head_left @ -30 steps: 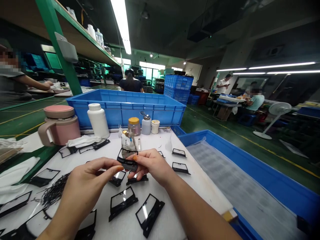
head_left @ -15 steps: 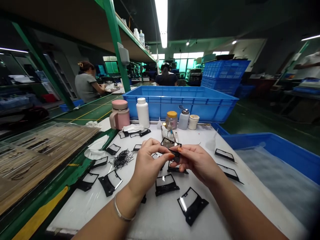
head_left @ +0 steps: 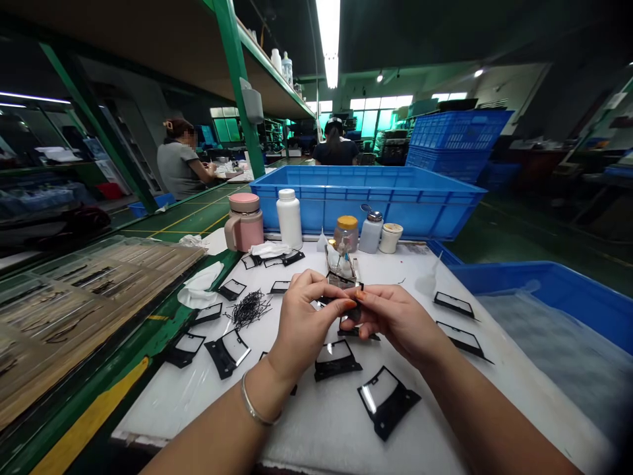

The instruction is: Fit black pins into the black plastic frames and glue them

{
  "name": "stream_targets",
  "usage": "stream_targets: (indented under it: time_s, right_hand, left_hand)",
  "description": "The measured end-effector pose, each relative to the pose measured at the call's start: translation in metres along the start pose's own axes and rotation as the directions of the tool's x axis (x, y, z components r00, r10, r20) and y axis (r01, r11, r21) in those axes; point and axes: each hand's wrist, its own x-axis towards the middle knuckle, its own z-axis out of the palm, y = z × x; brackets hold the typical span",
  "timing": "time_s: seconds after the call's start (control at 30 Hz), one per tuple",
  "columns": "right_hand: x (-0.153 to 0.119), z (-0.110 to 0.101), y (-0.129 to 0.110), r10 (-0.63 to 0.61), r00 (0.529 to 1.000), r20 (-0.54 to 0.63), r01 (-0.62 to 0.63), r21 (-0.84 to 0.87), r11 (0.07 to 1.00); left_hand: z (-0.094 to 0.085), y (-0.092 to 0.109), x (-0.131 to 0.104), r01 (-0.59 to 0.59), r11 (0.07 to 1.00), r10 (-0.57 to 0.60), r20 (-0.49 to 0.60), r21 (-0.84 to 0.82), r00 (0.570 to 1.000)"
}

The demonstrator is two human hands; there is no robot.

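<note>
A small black frame with a clear window (head_left: 346, 282) is pinched between both hands above the white table top (head_left: 316, 435). My left hand (head_left: 309, 316), with a silver bangle at the wrist, grips its left side between thumb and fingers. On the right side, the fingers of my right hand (head_left: 390, 316) are closed on the same piece, fingertips close to the left ones. The hands hide much of it. Similar black frames lie around, one at the front (head_left: 388, 402) and one behind the hands' lower edge (head_left: 337, 360). A pile of thin black strips (head_left: 248, 309) lies left of my left hand.
Behind the hands stand a pink mug (head_left: 246, 224), a white bottle (head_left: 289, 221), small jars (head_left: 346, 232) and a large blue crate (head_left: 366, 198). A blue bin (head_left: 558, 290) is at the right, a divided tray (head_left: 99, 284) at the left. Two people sit farther back.
The whole view has shifted slightly, so most things appear farther right. Both hands stay closed on the black frame, which is now a little more covered by the fingers.
</note>
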Motion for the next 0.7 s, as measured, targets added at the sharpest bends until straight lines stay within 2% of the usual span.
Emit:
stream_targets:
  time_s: [0.3, 0.7]
  right_hand:
    - [-0.0014, 0.0005, 0.0004, 0.003, 1.0, -0.011, -0.004, -0.054, 0.999]
    - [-0.0049, 0.0002, -0.0022, -0.028, 0.998, 0.061, 0.037, -0.152, 0.988]
  left_hand:
    - [-0.0002, -0.003, 0.0019, 0.007, 1.0, -0.007, 0.005, 0.012, 1.0]
    - [-0.0019, -0.0022, 0.0016, 0.013, 1.0, -0.013, 0.009, 0.023, 1.0]
